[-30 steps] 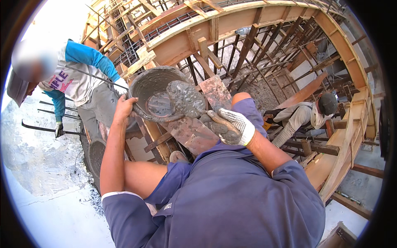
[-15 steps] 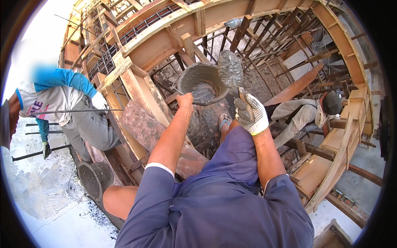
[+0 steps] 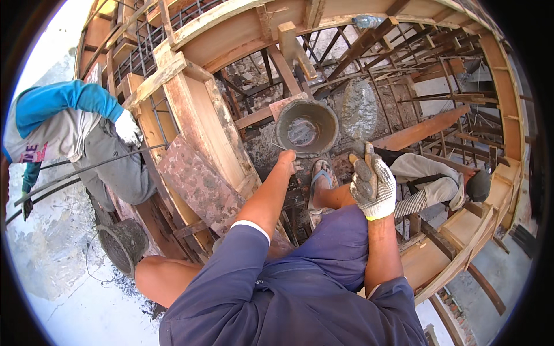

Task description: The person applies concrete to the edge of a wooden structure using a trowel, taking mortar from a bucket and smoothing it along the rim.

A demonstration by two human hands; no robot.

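My bare left hand point(image 3: 290, 162) is closed at the near edge of a grey, mortar-smeared bucket point(image 3: 329, 128), where its thin wire handle runs. A little wet, pale residue shows at the bucket's bottom. In a knitted white glove with grey, dirty fingers, my right hand point(image 3: 374, 183) grips a trowel by its handle. The trowel's blade point(image 3: 359, 109) points away from me, coated with wet grey mortar, just right of the bucket and apart from it. The trowel's grip is mostly hidden by the glove.
Wooden formwork point(image 3: 199, 118) with rebar rises on the left and curves around the far side. A mortar-stained board point(image 3: 199, 176) lies beside my left arm. Another bucket point(image 3: 123, 247) stands lower left. One co-worker point(image 3: 109, 144) bends at left, another point(image 3: 430, 173) at right. Props crowd the pit beyond.
The bucket and my left hand have shifted right in view, and the bucket's mouth now faces me more. My right hand and the trowel have moved right and lower. The whole view has shifted.
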